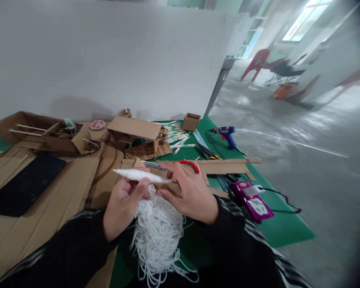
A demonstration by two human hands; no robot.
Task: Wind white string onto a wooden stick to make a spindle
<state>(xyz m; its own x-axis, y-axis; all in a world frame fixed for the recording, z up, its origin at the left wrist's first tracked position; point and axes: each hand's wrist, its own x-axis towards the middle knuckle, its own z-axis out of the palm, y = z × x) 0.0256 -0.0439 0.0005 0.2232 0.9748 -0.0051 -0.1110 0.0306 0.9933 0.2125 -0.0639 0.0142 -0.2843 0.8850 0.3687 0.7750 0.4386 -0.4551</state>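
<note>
My left hand (124, 200) is closed around a stick wound with white string (139, 175), thick in the middle and tapered at both ends. The stick lies nearly level, its bare tip pointing left. My right hand (189, 192) is beside the other end, thumb and fingers apart; whether a fingertip touches the stick I cannot tell. Below both hands hangs a loose tangle of white string (160, 236), its top close under my left thumb. Behind my right fingers are a red-rimmed roll (192, 163) and a metal blade-like piece (152, 164), both partly hidden.
Cardboard boxes (135, 127) and a small open box (191, 122) stand along the white board (114, 60). A blue glue gun (226, 134) and a purple power strip (250, 202) lie on the green table (283, 228) at right. A black tablet-like slab (27, 184) rests on cardboard.
</note>
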